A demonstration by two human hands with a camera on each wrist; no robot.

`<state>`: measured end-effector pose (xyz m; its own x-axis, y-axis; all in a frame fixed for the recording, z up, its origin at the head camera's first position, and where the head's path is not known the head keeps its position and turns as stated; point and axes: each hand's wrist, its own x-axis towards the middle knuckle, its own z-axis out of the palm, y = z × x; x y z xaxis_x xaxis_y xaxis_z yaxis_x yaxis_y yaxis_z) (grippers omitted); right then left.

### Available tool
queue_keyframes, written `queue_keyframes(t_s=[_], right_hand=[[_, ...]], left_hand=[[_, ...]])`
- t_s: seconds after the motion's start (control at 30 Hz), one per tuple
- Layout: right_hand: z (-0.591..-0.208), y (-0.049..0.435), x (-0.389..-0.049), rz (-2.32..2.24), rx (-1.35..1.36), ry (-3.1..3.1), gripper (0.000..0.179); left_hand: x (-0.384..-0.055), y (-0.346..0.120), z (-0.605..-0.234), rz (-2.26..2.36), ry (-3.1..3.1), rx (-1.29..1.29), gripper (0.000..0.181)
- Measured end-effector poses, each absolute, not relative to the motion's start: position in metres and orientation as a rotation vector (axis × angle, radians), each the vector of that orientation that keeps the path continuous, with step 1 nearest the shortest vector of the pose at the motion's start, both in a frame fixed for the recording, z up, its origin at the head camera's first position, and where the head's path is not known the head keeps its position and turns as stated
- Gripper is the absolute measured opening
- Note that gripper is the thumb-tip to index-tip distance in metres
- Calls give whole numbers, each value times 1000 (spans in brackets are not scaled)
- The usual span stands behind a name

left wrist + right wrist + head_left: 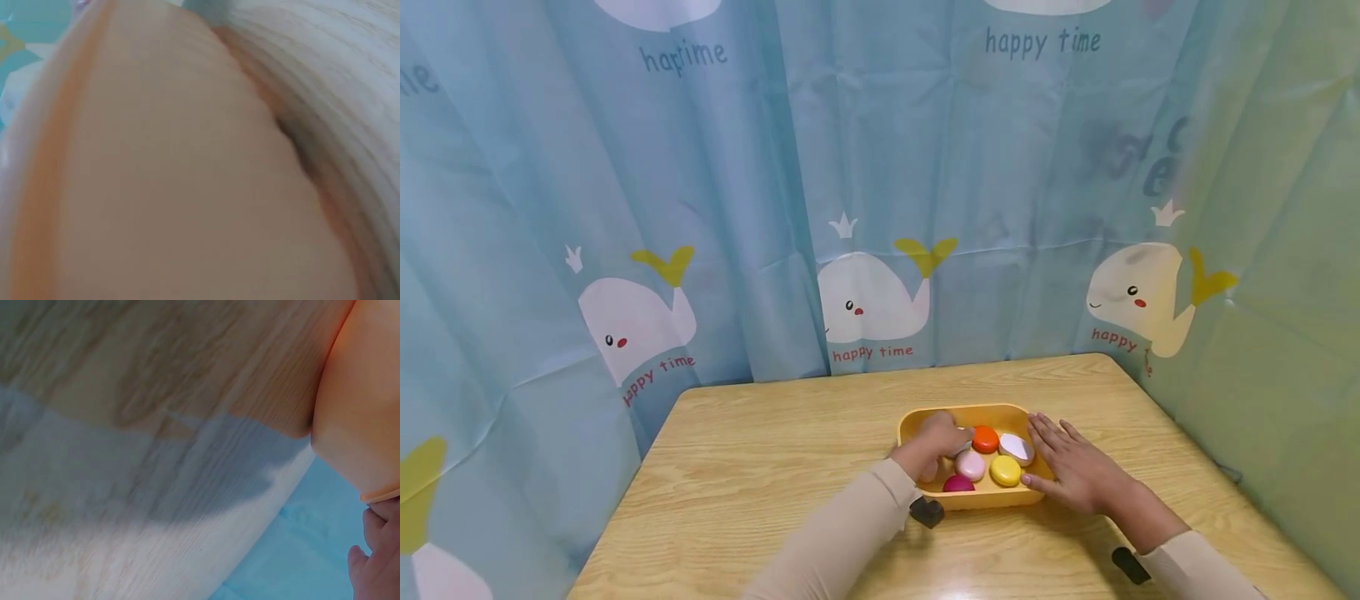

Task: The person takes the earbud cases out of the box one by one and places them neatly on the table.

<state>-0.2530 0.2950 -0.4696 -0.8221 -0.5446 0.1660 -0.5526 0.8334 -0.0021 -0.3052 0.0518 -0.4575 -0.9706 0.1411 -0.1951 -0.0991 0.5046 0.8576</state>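
2 hands are at the tray (992, 500), which rests on the table (760, 467) at 5 o'clock from the head view's centre.

Step in hand (judged): handling a piece inside the tray while bracing the tray.

Left hand (937, 437): inside the tray at 10 o'clock, fingers curled down at a pale piece (961, 448); whether it is pinched cannot be told. Right hand (1072, 473): at 3 o'clock, fingers straight, thumb apart, touching the tray's side, gripping nothing.

Next move: likely calls for a sure pinch on the pale piece, tray kept braced.

Appearance: the tray is orange-yellow with rounded corners. 5 other rounded pieces show: orange-red (985, 439) at 1 o'clock, white (1016, 449) at 3, glossy yellow (1006, 471) at 4, pink (970, 466) near 6, magenta (958, 484) at 7, its lower part hidden by the near wall.
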Motion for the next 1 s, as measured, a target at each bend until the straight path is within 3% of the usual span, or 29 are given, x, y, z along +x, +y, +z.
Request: queue_keyframes(t_s=[0.4,0.77,1.0], right_hand=[[-470,295,-253,89,864,-2858,81],[-472,295,-253,105,853,-2858,80],[-473,294,-254,119,855,-2843,80]], left_hand=[[-311,61,-467,1143,2753,84,37],[-312,59,-468,1345,2592,28,26],[-314,58,-470,1429,2522,43,39]])
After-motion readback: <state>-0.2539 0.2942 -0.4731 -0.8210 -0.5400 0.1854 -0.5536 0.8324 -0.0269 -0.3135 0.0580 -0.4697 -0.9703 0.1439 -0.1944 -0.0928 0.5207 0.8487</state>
